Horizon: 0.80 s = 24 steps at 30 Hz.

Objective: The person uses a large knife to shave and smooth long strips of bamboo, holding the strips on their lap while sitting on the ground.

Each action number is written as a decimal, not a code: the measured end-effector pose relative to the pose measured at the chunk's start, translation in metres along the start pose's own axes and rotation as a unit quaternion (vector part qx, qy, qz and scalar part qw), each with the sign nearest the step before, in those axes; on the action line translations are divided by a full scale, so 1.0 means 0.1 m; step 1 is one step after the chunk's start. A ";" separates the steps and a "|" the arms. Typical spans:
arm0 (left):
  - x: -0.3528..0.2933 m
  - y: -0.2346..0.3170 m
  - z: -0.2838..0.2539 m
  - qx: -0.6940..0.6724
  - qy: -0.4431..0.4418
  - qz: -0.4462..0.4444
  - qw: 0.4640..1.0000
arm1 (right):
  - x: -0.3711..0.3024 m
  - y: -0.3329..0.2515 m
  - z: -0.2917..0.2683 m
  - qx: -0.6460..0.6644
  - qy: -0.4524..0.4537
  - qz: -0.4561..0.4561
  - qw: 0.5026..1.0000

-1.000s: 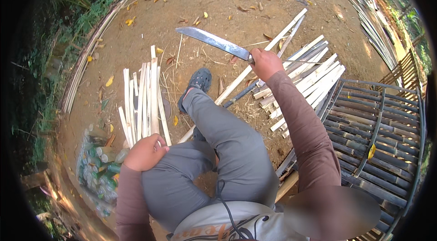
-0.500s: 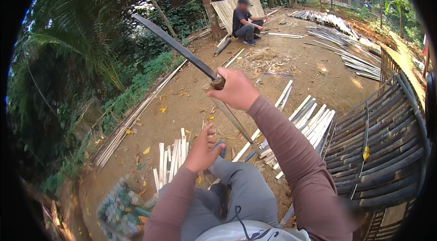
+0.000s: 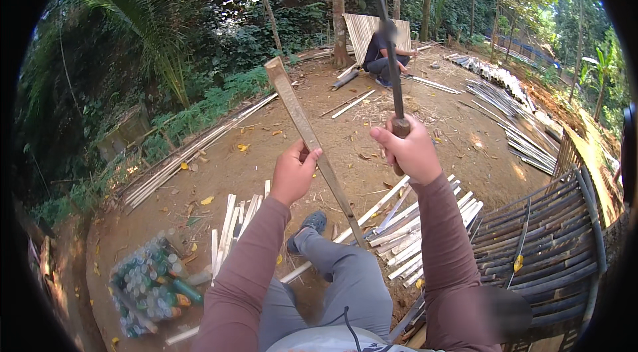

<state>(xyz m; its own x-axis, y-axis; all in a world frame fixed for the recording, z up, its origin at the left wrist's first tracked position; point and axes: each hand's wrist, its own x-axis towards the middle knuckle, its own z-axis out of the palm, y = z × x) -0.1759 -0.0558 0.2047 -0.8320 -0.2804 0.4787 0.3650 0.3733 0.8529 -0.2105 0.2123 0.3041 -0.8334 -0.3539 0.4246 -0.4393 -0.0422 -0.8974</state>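
My right hand [image 3: 417, 152] is closed around the wooden handle of a machete [image 3: 397, 89], its long dark blade standing nearly upright. A split bamboo slat [image 3: 300, 116] leans at a slant in my left hand [image 3: 296, 174], thumb on one face and fingers behind. The slat's upper end rises above that hand, while its lower end comes down by my knee, beside a stack of pale strips [image 3: 425, 229]. The blade and the slat are apart.
Another bundle of strips [image 3: 229, 235] lies left of my legs, near a heap of plastic bottles [image 3: 149, 279]. A dark bamboo rack [image 3: 545, 239] stands at the right. Farther off, a person [image 3: 382, 59] squats before a slatted panel [image 3: 359, 33]; long poles [image 3: 199, 146] edge the ground.
The slat has passed from my right hand, which held it with the machete, into my left hand. The machete has swung from leftward to nearly upright. My view has shifted slightly.
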 end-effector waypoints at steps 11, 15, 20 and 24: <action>0.39 0.45 -1.24 -0.143 0.136 0.034 0.980 | -0.98 1.40 0.60 0.188 0.041 0.166 0.967; 0.22 0.23 -1.36 -0.192 0.197 0.041 0.961 | -1.17 1.56 0.67 0.220 0.068 0.200 0.952; -0.04 -0.04 -1.40 -0.274 0.244 0.018 0.930 | -1.19 1.58 0.70 0.148 0.078 0.201 0.965; -0.18 -0.27 -1.38 -0.337 0.254 0.011 0.906 | -1.02 1.59 0.74 0.103 0.132 0.152 0.974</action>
<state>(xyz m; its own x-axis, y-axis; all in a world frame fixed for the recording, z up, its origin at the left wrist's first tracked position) -0.1131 -0.1827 0.2012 -0.5836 -0.7147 0.3854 0.6946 -0.1936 0.6929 -0.1706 0.1725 0.1093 -0.9836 -0.1280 0.1272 -0.1047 -0.1688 -0.9801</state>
